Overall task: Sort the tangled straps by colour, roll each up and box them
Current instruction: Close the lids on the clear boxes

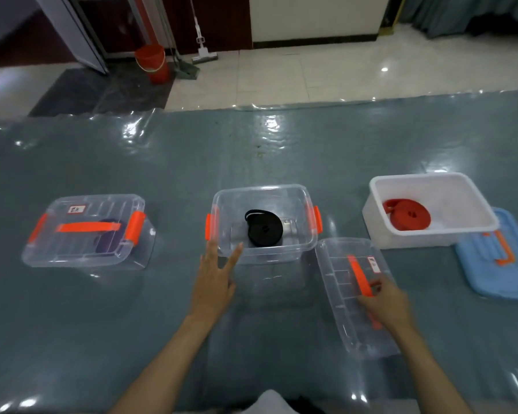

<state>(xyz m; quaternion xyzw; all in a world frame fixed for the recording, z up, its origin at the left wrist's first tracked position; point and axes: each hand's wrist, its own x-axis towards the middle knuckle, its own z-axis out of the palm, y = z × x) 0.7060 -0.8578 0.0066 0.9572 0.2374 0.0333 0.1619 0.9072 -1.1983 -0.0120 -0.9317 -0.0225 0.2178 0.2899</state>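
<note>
Head view: left hand [214,276] spread by clear box [265,252] holding rolled black strap [263,231]; right hand [385,303] pinches lid handle [360,276]. Risk: one-handed lift tilts clear lid [352,297], misseating it.

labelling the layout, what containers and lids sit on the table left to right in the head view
closed clear box with purple strap → open clear box with black strap roll → loose clear lid → white box with red strap roll → blue lid

We cannot read the small labels on the closed box [88,231] and the loose lid [353,297], and a dark purple roll [108,239] inside the closed box stays blurred.
</note>
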